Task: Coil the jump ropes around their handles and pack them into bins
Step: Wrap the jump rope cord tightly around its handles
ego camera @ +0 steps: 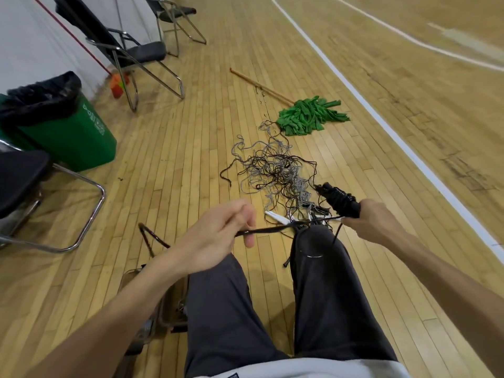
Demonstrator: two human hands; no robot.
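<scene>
Pinches black rope (272, 229) between thumb and fingers (231, 211) of left hand (215, 238), raised over the lap. Grips rope-wound handle (341, 201) in curled right hand (369, 221), arm extended.

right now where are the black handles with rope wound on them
In the head view the black handles sit in the right hand, right of centre, beside the tangled ropes on the floor; the left hand pinches their black rope.

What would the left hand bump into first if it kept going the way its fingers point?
Probably the tangled pile of jump ropes on the floor, just ahead of the left hand. Depth is unclear; it might pass above them.
</scene>
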